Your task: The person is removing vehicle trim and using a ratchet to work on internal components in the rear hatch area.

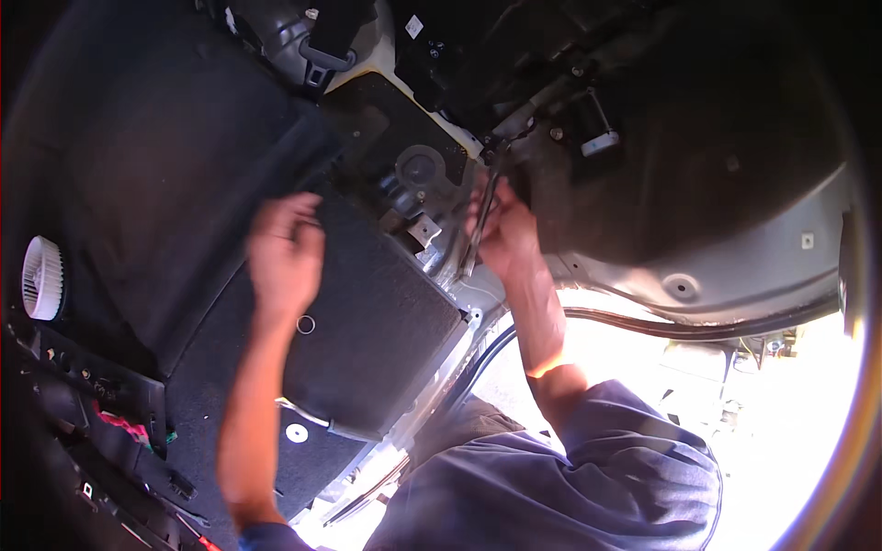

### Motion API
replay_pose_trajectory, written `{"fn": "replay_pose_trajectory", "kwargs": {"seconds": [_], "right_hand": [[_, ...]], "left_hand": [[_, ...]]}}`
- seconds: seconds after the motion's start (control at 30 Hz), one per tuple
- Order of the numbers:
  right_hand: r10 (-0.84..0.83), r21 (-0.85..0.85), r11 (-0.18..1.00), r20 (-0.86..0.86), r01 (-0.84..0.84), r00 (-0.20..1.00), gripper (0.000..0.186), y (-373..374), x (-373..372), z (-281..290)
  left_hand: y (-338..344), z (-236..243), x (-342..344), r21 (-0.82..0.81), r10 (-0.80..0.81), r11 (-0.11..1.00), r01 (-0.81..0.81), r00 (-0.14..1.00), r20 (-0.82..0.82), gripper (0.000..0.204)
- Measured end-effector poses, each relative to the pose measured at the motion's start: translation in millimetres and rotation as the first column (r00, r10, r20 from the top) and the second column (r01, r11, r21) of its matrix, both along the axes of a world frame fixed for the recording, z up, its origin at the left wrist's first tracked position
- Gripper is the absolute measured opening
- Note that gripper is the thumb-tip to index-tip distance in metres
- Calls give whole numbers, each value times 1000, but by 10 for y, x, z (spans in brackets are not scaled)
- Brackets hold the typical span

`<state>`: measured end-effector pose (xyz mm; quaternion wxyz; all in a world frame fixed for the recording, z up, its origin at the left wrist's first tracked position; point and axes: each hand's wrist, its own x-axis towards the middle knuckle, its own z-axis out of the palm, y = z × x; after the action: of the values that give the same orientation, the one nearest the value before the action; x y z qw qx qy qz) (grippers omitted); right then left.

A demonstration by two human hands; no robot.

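Note:
My right hand (503,228) is closed around a thin dark cable (479,225). The cable runs up to a dark fitting on the bare metal body of the vehicle, and its lower end hangs below my fingers. Some of those fingers are hidden behind it. My left hand (288,253) hovers over the black carpeted panel (367,285), holding nothing that I can see. Its fingers are loosely bent, slightly blurred, with the thumb apart. Between the hands, a small metal bracket (424,230) sticks up at the panel's edge.
A white ribbed fan wheel (42,277) rests at far left, above dark trim pieces (101,372). A white washer-like disc (296,432) and a thin ring (305,324) lie on the carpet. A seat belt buckle (317,73) hangs at the top. A black rubber seal (643,321) edges the bright opening.

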<state>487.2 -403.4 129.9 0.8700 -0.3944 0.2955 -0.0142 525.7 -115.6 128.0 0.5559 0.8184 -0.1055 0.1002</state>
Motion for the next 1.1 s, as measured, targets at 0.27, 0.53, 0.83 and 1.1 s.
{"fn": "replay_pose_trajectory", "kwargs": {"seconds": [0.27,0.53,0.83,1.1], "right_hand": [[-267,17,963,214,269,940,36,150,734,651],[-306,49,951,272,305,912,32,-128,920,804],[-200,-5,978,281,210,939,44,-162,990,845],[-249,87,968,269,234,930,32,-238,983,757]], "left_hand": [[-1419,730,116,95,-207,968,233,952,-224,43],[-1866,978,343,221,-191,953,207,977,-92,24],[-1937,956,368,240,-105,966,96,994,27,18],[-1996,983,387,357,-106,934,12,964,244,11]]}}
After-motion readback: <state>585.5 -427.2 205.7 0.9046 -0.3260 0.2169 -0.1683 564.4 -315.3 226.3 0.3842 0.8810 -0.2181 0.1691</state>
